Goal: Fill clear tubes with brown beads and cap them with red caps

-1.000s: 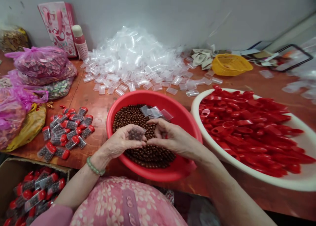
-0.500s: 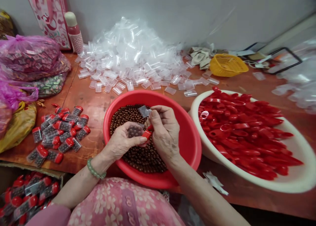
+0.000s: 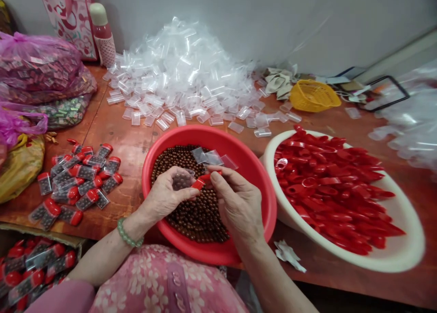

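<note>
both hands (image 3: 205,199) close together

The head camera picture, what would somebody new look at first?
Probably the big shiny heap of clear plastic pieces, piled up by the wall at the back of the table. Next might be the bright red plastic pieces heaped in the white basin on the right. Beside that, in the middle, the big red tub has lots of shiny brown beads in it.
</note>
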Demonstrator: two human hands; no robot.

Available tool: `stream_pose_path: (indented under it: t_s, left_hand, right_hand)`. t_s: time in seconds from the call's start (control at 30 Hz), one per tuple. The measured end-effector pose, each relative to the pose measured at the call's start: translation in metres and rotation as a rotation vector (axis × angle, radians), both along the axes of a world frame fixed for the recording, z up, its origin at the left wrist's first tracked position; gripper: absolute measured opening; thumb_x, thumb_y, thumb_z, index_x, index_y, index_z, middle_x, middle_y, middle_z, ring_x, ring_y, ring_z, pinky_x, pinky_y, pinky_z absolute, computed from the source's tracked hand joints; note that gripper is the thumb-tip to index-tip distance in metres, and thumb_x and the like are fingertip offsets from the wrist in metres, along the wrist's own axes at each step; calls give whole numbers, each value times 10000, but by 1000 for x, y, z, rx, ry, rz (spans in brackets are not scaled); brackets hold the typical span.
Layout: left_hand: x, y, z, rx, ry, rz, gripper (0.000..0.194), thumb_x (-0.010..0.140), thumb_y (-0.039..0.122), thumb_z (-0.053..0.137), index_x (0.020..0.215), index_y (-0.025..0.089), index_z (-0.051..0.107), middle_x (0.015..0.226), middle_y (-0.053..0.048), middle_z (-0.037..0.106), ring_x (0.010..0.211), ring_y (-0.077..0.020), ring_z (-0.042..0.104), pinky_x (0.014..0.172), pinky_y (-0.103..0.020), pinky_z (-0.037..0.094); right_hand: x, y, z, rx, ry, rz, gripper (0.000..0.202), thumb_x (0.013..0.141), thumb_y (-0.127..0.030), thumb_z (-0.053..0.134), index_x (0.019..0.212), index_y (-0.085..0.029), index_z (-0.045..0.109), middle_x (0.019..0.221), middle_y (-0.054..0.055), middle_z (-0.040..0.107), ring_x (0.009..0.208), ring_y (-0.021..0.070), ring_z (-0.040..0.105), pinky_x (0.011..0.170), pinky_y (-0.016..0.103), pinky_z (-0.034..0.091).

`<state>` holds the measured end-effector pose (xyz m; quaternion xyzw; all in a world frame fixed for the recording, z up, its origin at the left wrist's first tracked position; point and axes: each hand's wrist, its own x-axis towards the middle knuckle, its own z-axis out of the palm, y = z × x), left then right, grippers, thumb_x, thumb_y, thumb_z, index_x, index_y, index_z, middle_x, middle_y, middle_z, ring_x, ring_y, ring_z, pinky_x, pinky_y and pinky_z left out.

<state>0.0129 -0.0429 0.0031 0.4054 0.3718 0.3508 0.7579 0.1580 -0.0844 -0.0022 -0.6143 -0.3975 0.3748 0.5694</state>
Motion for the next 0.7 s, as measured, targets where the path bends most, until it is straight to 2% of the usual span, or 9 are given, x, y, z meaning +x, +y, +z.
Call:
stream_pose_path:
  t_s: [0.1, 0.17, 0.3, 0.37, 0.47, 0.6, 0.7]
  left_hand:
    - [0, 1, 1, 45, 41, -4, 264, 655, 172, 768, 832, 156, 574, 798, 28, 600, 776, -95, 560, 808, -263, 432]
    - [0, 1, 1, 36, 32, -17, 262, 656, 169, 765, 834, 156, 574, 799, 27, 599, 770, -95, 561, 798, -264, 432]
    - [0, 1, -2, -35, -45, 7, 294, 669, 199, 763, 870, 154, 554, 824, 16, 609, 731, -93, 565, 706, -252, 457]
    - [1, 1, -5, -67, -109, 49, 321, 666, 220, 772, 881, 156, 543, 827, 16, 609, 688, -86, 558, 636, -234, 458]
    - [1, 1, -10, -85, -166, 122, 343, 651, 243, 793, 874, 158, 548, 819, 24, 596, 647, -73, 541, 587, -217, 444]
    - [1, 2, -11, -43, -170, 173, 312, 651, 232, 802, 858, 164, 578, 824, 24, 605, 705, -72, 541, 665, -212, 442]
    - [-2, 3, -6, 4, -164, 171, 313, 639, 221, 808, 850, 170, 582, 834, 22, 624, 762, -84, 564, 753, -228, 445]
  right_hand:
    - [0, -3, 2, -8, 42, -37, 273, 807, -378, 705, 1036, -233, 681, 951, 29, 696, 837, 156, 656, 783, 315, 530]
    - [2, -4, 5, -12, 62, -28, 245, 788, -358, 730, 988, -227, 675, 886, 14, 687, 767, 133, 645, 741, 287, 529]
    - [7, -3, 9, 19, 52, -44, 263, 751, -306, 763, 960, -216, 631, 856, 14, 692, 758, 128, 654, 724, 268, 536]
    - [8, -2, 11, 66, 58, -82, 282, 745, -273, 762, 961, -220, 591, 852, 10, 697, 769, 131, 666, 720, 265, 540]
    - [8, 2, 13, 126, 39, -65, 249, 759, -244, 745, 908, -229, 545, 836, 1, 705, 767, 135, 680, 709, 266, 542]
    - [10, 3, 20, 145, -32, 7, 259, 752, -226, 760, 893, -239, 543, 860, 1, 724, 768, 153, 694, 699, 286, 551]
    - [18, 2, 29, 152, 0, 90, 272, 713, -206, 796, 876, -249, 583, 854, -6, 733, 765, 153, 692, 718, 290, 558]
